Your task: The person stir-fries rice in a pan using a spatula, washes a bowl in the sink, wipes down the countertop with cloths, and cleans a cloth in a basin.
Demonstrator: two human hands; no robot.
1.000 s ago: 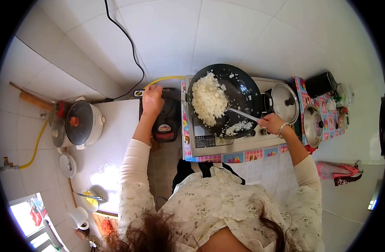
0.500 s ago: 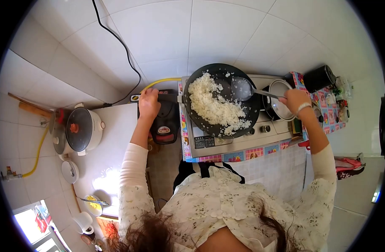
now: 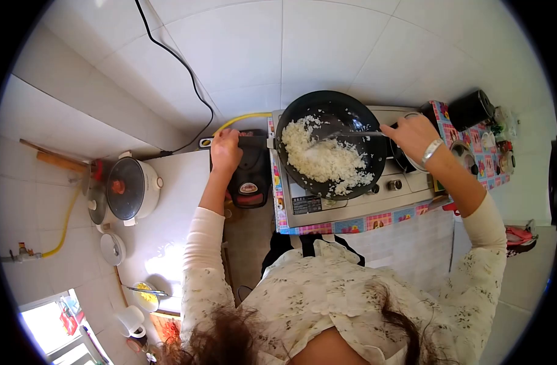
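A black wok stands on the steel gas stove, with white rice heaped in its left and lower parts. My left hand is wrapped round the wok's handle, left of the pan. My right hand, to the right of the wok, grips the handle of a spatula. The spatula reaches leftward over the wok, and its blurred head is in the rice. A pot behind my right hand is mostly hidden.
On the left counter are a white electric pot, a small lidded pot and a bowl with yellow food. A black canister, a pan lid and jars stand right of the stove. A yellow hose runs behind.
The spatula's head has gone from the wok's right side into the rice on the left. My right hand has turned and shifted slightly. My left hand keeps its hold on the handle.
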